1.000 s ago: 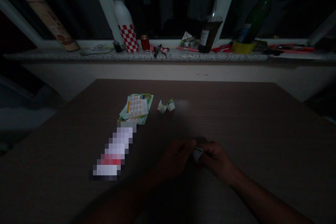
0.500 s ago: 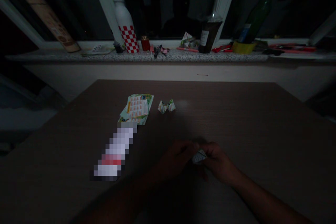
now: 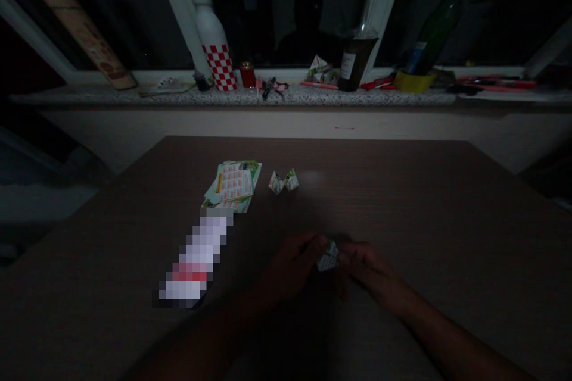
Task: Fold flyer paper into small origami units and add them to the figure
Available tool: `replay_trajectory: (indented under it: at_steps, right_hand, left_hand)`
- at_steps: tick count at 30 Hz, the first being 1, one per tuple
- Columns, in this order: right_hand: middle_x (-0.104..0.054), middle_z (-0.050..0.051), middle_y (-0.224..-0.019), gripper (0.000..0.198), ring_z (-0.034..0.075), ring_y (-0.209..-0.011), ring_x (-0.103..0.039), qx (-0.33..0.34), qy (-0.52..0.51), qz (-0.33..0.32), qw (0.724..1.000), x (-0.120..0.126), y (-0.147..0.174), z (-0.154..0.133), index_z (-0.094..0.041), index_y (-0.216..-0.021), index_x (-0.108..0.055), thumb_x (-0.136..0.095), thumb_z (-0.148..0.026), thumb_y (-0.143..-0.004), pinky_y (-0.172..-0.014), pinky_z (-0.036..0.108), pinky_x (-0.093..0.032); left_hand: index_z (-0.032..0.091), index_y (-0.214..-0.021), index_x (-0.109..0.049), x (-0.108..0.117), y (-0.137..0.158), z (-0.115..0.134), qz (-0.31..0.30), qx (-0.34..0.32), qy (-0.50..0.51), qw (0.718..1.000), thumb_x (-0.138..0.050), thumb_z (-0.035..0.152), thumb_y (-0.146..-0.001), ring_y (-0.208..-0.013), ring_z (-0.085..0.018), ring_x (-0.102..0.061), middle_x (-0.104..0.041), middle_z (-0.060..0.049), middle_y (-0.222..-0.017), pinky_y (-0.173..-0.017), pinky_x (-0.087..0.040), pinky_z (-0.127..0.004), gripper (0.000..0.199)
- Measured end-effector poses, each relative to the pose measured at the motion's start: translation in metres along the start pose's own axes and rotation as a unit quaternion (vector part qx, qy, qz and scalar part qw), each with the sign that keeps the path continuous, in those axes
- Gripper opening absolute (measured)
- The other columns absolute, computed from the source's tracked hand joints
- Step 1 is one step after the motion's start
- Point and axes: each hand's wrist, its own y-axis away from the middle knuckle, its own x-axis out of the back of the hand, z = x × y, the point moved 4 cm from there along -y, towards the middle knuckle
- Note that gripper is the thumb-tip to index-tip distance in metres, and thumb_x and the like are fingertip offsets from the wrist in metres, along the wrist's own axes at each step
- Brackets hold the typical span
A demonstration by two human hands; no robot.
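Observation:
A small piece of folded paper (image 3: 328, 258) with printed figures is between my hands, low over the near part of the table. My left hand (image 3: 295, 263) is closed, its thumb and fingers pinching the paper's left side. From the right, my right hand (image 3: 370, 271) has its thumb and fingertips closed at the paper's right edge. Dim light hides the undersides of the fingers. Beyond the hands, a folded paper figure (image 3: 283, 181) with two pointed ends stands on the table. To its left lies a stack of printed calendar sheets (image 3: 235, 184).
A pixelated bright object (image 3: 194, 262) lies left on the brown table (image 3: 424, 202). Along the windowsill (image 3: 295, 94) stand a checkered bottle (image 3: 217, 47), a small red jar (image 3: 247, 74), a dark lidded cup (image 3: 356, 62), a green bottle (image 3: 440, 24) and a tilted patterned tube (image 3: 89, 41).
The folded paper has moved slightly left and up and turned, so more of its printed face shows. My right fingers have shifted to its right edge.

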Motion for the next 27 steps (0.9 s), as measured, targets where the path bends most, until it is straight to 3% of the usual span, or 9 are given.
replay_trajectory:
  at_steps: [4, 16, 22, 27]
  right_hand:
    - [-0.054, 0.000, -0.051, 0.047, 0.009, -0.047, -0.047, -0.004, 0.037, 0.032, 0.999, 0.0017, -0.0008, 0.0006, -0.014, -0.061, -0.057, -0.050, -0.050, -0.089, -0.049, 0.022, -0.035]
    - [-0.047, -0.003, -0.048, 0.044, 0.008, -0.046, -0.042, 0.032, 0.055, 0.074, 0.995, 0.0047, 0.0026, -0.0007, -0.016, -0.059, -0.053, -0.049, -0.046, -0.091, -0.047, 0.022, -0.032]
    - [-0.047, -0.003, -0.048, 0.046, 0.008, -0.045, -0.040, 0.018, 0.091, 0.048, 0.995, 0.0007, 0.0025, -0.0018, -0.016, -0.057, -0.051, -0.049, -0.048, -0.090, -0.045, 0.021, -0.030]
    - [-0.044, -0.003, -0.046, 0.047, 0.007, -0.043, -0.037, 0.022, 0.126, 0.061, 0.990, 0.0030, 0.0016, -0.0026, -0.017, -0.054, -0.049, -0.050, -0.047, -0.090, -0.043, 0.022, -0.027]
  left_hand:
    - [0.016, -0.065, -0.049, -0.0012, 0.0008, 0.0022, 0.006, -0.008, -0.019, 1.000, -0.044, 0.044, -0.089, -0.052, -0.009, -0.034, -0.040, 0.004, -0.057, -0.051, -0.028, -0.021, 0.038]
    - [0.016, -0.064, -0.049, -0.0034, 0.0020, 0.0011, 0.014, -0.017, -0.019, 1.000, -0.045, 0.047, -0.088, -0.052, -0.009, -0.036, -0.040, 0.004, -0.056, -0.050, -0.028, -0.022, 0.039]
    - [0.015, -0.058, -0.049, -0.0059, 0.0023, 0.0015, -0.050, -0.011, -0.057, 0.997, -0.038, 0.052, -0.090, -0.048, -0.008, -0.033, -0.037, 0.005, -0.051, -0.048, -0.024, -0.022, 0.050]
    - [0.015, -0.061, -0.052, -0.0066, 0.0040, 0.0094, -0.054, -0.027, -0.109, 0.992, -0.036, 0.046, -0.092, -0.050, -0.009, -0.035, -0.039, 0.004, -0.054, -0.049, -0.026, -0.022, 0.047]
